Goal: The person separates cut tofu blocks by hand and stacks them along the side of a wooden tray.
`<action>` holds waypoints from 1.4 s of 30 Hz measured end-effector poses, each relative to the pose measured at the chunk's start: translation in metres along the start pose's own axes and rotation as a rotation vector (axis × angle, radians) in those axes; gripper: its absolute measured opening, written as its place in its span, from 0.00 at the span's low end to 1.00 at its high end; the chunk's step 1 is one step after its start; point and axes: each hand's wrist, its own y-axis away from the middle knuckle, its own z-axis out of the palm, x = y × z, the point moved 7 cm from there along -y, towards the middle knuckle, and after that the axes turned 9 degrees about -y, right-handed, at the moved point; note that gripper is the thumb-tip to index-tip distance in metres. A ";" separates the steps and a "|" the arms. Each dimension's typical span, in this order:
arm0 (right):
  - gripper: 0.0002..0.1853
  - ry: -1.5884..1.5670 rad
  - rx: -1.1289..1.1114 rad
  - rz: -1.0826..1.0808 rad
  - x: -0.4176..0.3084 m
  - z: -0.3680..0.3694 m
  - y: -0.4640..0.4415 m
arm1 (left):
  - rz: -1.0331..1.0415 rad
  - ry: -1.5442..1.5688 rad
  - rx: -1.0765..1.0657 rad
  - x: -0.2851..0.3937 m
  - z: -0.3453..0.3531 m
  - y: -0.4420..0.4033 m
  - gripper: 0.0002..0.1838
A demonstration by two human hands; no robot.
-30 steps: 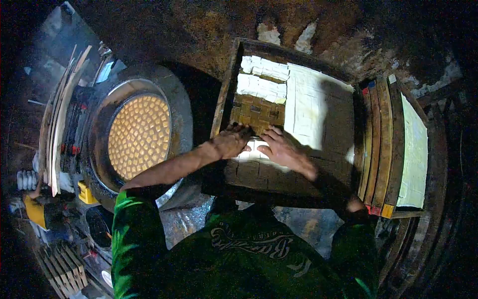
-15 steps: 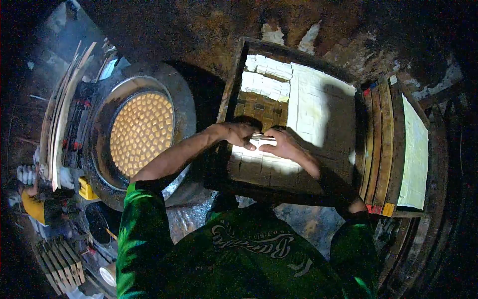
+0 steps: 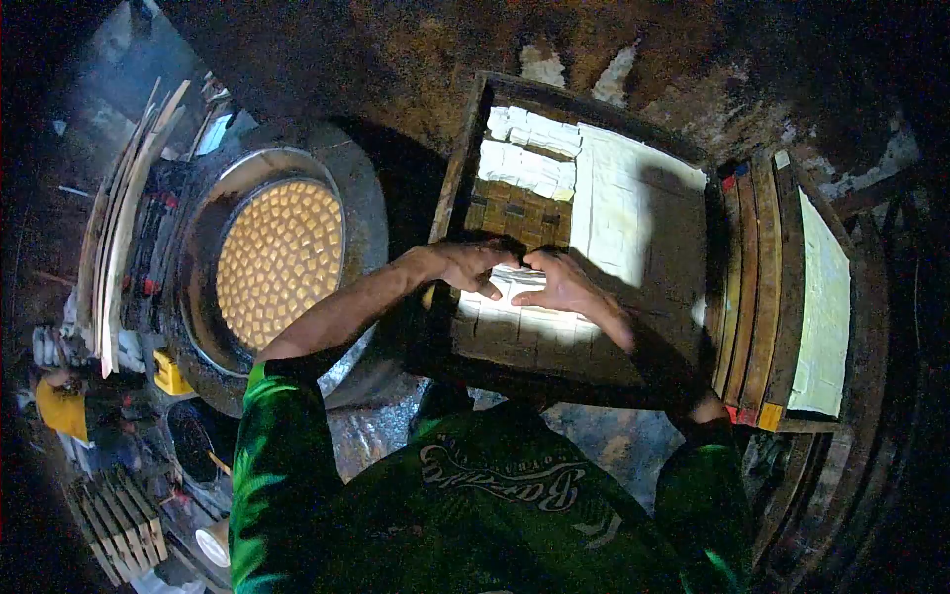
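Observation:
A wooden tray [image 3: 455,188] with a woven base holds white blocks laid in rows. My left hand [image 3: 470,267] and my right hand [image 3: 569,289] face each other over its left part, fingers curved round a short row of white pieces [image 3: 515,281]. Thumbs are on the near side of that row and fingertips on the far side. More white blocks [image 3: 526,168] lie in the upper left of the tray, beyond a strip of bare brown weave [image 3: 515,214]. A wide white sheet of blocks [image 3: 609,218] covers the right part, partly in shadow.
Left of the tray stands a large round pan [image 3: 242,170] full of golden-brown square pieces. At the right are stacked wooden frames [image 3: 757,287] with another white-filled tray [image 3: 821,297]. Long sticks [image 3: 124,228], a yellow container [image 3: 171,373] and a person in yellow [image 3: 61,408] are at the left.
Both hands have lifted slightly from the pressed position over the row, and the gap between them now shows the white pieces. The view has shifted a little.

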 end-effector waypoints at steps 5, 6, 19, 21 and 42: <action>0.41 0.065 -0.063 0.000 -0.002 0.005 0.003 | 0.042 -0.087 0.094 0.009 -0.008 0.004 0.38; 0.41 0.093 -0.041 -0.006 -0.003 0.005 0.005 | 0.032 -0.079 0.075 0.013 -0.010 0.005 0.38; 0.38 0.252 0.180 -0.330 -0.028 -0.002 0.029 | 0.184 -0.224 0.397 0.033 -0.005 0.021 0.34; 0.45 0.334 -0.090 -0.065 -0.014 0.007 0.024 | 0.147 -0.232 0.373 0.034 -0.004 0.022 0.34; 0.31 -0.030 -0.112 -0.018 0.004 0.008 0.008 | -0.083 -0.316 0.491 0.032 -0.004 0.015 0.32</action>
